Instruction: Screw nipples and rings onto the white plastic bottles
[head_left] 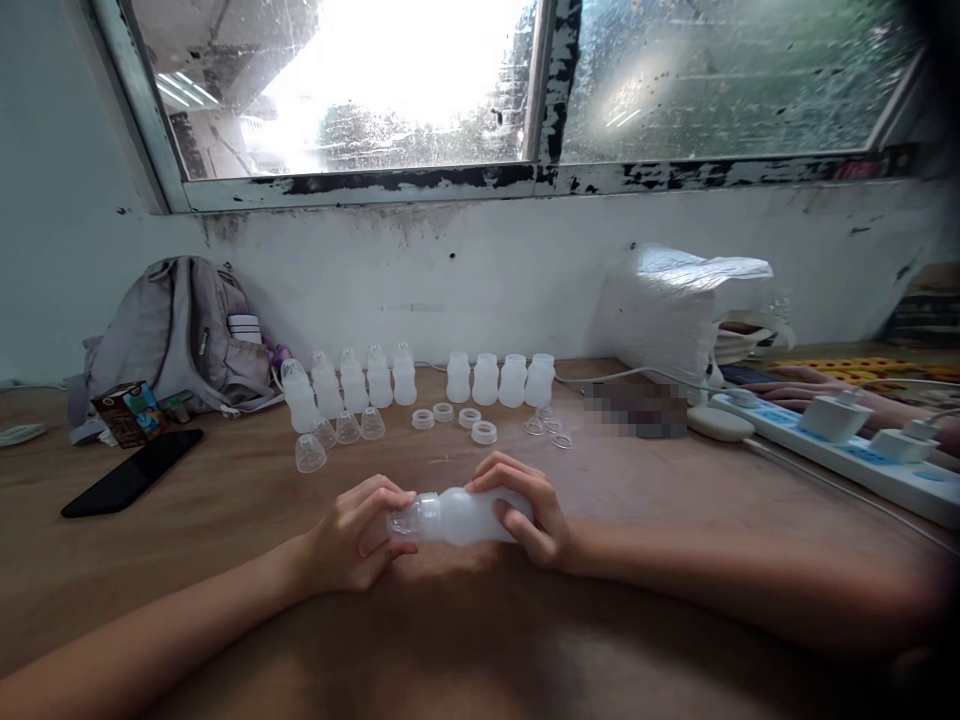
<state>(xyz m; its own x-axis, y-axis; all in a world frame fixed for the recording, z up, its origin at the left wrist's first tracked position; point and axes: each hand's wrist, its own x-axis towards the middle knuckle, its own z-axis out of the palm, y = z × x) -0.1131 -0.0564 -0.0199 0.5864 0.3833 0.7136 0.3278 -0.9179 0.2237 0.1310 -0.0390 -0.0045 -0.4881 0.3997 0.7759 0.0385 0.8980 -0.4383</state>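
bottle (456, 517): frosted white, waisted, sideways | clear cap (406, 520) | left grip (360, 532): holding cap | right grip (545, 521): holding bottle

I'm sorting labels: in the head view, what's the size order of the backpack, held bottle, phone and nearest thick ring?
Backpack
Held bottle and phone: similar length, bottle partly covered, unranked
Nearest thick ring

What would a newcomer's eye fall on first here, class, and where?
Probably the bright window across the top. At lower centre, a milky bottle is held sideways, the left hand at its clear cap, the right hand around its body. Beyond, similar bottles stand in two groups near the wall.
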